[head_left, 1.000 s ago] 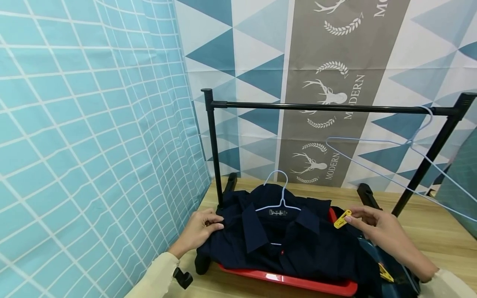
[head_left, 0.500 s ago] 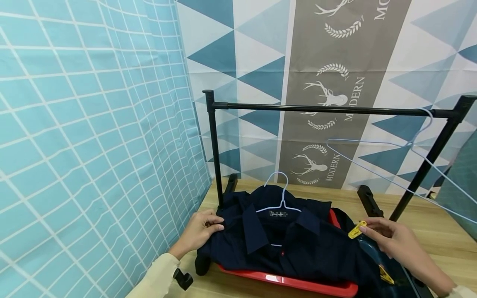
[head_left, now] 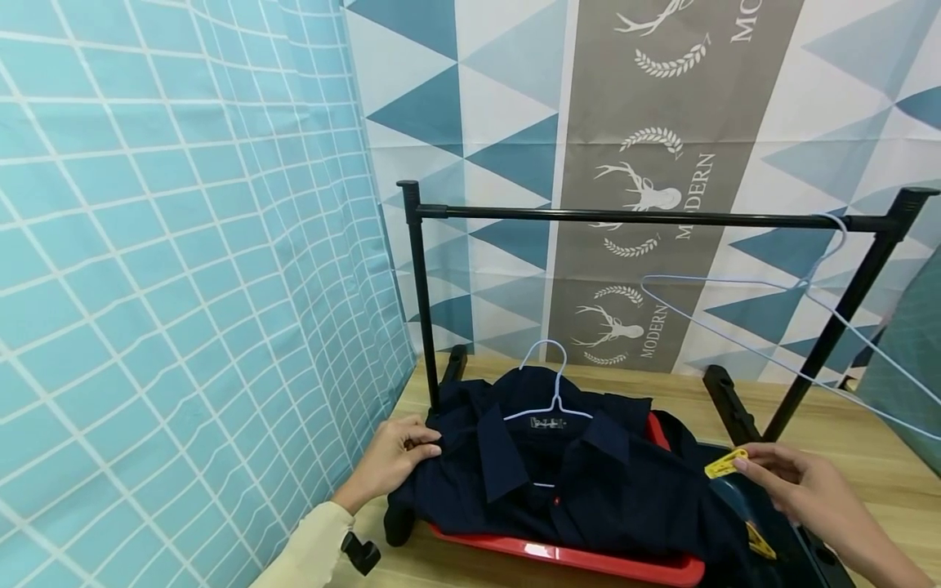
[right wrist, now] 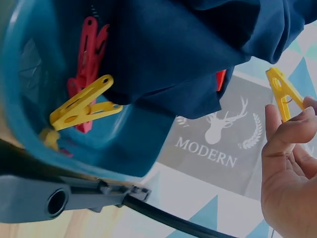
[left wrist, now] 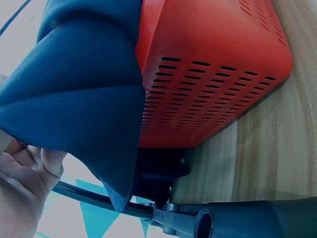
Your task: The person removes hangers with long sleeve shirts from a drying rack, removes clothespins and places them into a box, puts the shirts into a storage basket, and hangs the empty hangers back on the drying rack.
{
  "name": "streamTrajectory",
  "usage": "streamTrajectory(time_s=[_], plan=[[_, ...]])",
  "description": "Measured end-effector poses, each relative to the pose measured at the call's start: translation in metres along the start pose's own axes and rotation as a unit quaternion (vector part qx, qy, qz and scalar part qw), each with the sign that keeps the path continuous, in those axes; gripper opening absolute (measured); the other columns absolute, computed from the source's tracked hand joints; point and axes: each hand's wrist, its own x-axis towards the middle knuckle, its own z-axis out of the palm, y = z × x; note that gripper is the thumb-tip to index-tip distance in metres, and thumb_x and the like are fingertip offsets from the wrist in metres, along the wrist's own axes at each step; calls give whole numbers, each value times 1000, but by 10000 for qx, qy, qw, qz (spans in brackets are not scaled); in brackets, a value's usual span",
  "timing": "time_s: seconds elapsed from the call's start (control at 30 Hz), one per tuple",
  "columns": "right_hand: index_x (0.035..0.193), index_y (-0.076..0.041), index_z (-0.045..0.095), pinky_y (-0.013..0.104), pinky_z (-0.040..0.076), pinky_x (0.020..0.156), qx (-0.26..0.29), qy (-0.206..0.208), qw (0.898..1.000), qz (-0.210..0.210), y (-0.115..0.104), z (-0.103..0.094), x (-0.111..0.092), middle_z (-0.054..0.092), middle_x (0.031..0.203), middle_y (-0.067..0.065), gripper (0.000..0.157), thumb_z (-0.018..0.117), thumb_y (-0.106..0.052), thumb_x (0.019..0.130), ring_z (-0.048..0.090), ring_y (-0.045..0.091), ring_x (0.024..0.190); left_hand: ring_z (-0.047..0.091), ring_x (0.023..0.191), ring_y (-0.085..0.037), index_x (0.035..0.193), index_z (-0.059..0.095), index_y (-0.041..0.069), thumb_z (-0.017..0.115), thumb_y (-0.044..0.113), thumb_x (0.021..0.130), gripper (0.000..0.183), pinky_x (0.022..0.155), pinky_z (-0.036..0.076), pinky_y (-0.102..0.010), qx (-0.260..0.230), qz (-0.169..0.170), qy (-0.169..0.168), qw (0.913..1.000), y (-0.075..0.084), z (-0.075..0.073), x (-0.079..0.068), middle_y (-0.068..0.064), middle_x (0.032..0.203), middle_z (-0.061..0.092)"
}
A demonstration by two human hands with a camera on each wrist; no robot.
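A dark navy collared shirt lies spread over a red basket, with a pale blue wire hanger inside its neck and the hook standing up. At the shirt's left shoulder edge, my left hand pinches the cloth between thumb and fingers. My right hand holds a yellow clothespin by the fingertips, off to the right of the shirt. Below that hand is a blue-green bin, partly covered by a sleeve. Another yellow clothespin and a red clothespin lie in the bin.
A black clothes rack stands behind the basket on the wooden table. From its bar's right end hangs a second wire hanger. The rack's foot sits behind the bin. A blue gridded cloth borders the left side.
My right hand has moved right and slightly down, away from the shirt and over the bin, carrying the yellow clothespin. The left hand and the shirt have stayed where they were.
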Motion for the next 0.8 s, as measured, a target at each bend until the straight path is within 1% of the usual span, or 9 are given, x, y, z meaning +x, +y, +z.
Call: streamTrajectory(time_s=[0.17,0.37,0.47,0.57,0.67,0.8], plan=[[136,8,55,34,45,51,-149,-125,9996,202,11,2,3,59,77,4,78,53,-62,101,53,24,63,58,70,-4,104,82,10,79,10,89,15,62,52,-26,20,-13,1,10000,1,0,0,11,81,61],[135,13,53,34,45,52,-169,-307,9982,487,27,5,6,60,75,5,74,57,-54,103,54,23,64,58,70,-4,103,82,10,79,9,89,14,62,52,-26,40,57,37,10000,1,0,1,11,82,62],[136,15,50,35,44,53,-176,-363,9974,597,33,8,6,59,73,5,79,58,-56,101,52,23,64,58,69,-4,102,82,10,79,9,89,13,61,51,-25,59,109,68,9999,0,1,1,11,82,63],[135,16,51,34,43,52,-239,-392,9972,587,38,10,6,60,71,5,81,60,-57,100,52,22,61,58,69,-3,102,83,11,79,9,89,13,61,51,-25,53,118,78,9999,-1,1,2,11,83,63],[130,15,57,33,44,49,-339,-430,9974,474,44,12,6,63,70,4,72,64,-49,100,54,21,58,57,69,-4,103,83,11,79,10,90,13,60,51,-25,26,69,57,10000,-1,1,1,12,82,62],[123,13,63,32,46,48,-603,-609,9956,374,52,16,8,68,81,2,57,71,-37,98,55,21,57,57,68,-4,104,82,12,79,11,91,14,60,51,-26,-33,8,14,10000,-1,1,1,12,81,61]])
